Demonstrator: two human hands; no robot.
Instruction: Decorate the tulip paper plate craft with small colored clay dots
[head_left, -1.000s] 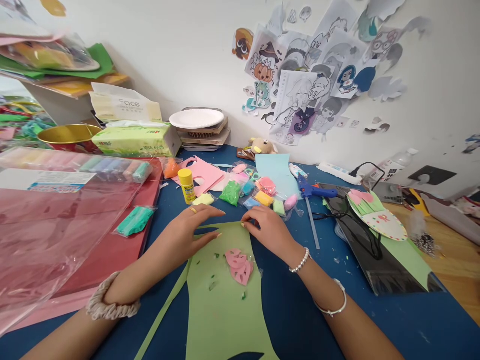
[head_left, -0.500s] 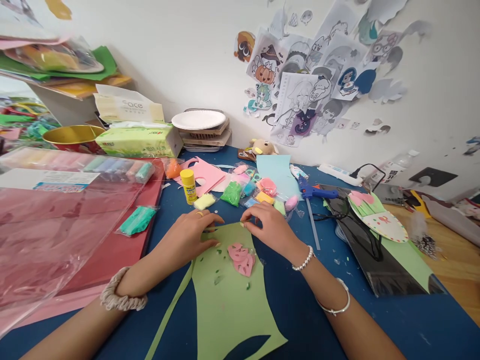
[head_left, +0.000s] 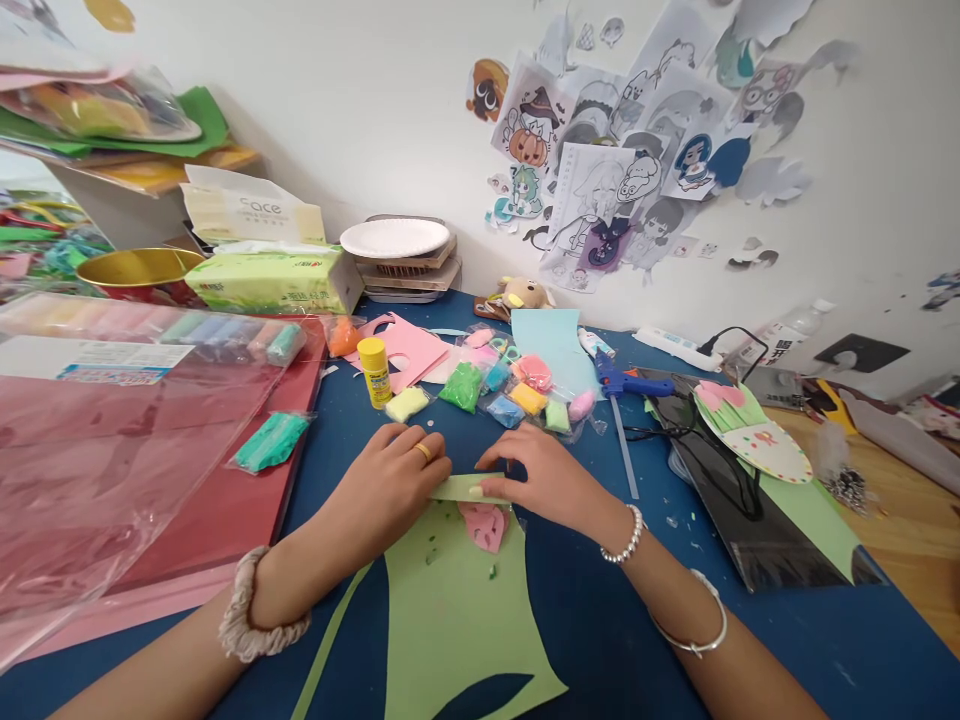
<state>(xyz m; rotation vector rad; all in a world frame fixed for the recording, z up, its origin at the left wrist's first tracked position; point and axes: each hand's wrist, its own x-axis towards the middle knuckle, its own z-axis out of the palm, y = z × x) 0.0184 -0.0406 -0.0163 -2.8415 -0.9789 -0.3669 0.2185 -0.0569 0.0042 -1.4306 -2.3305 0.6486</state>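
A sheet of light green paper point(head_left: 457, 620) with curved cut-outs lies on the blue table, its far edge folded over toward me. My left hand point(head_left: 397, 475) is closed on the left end of that fold, with most of its fingertips hidden. The thumb and fingers of my right hand point(head_left: 544, 480) pinch the fold's right part. Just below the fold, a pink paper cut-out point(head_left: 485, 530) with small holes lies on the sheet, partly covered by the flap. Small dark green scraps point(head_left: 431, 557) are scattered beside it.
Beyond my hands stand a yellow glue stick point(head_left: 375, 372) and several bagged clay pieces point(head_left: 461, 387). A blue glue gun point(head_left: 634, 382) rests at the right, near a decorated paper plate point(head_left: 772, 450). Red boards under clear plastic point(head_left: 150, 450) cover the left side. Tissue packs point(head_left: 274, 278) stand behind.
The green paper's far edge has been folded over toward me, covering part of the pink cut-out. My left hand has closed in on the edge, and my right hand has come slightly nearer.
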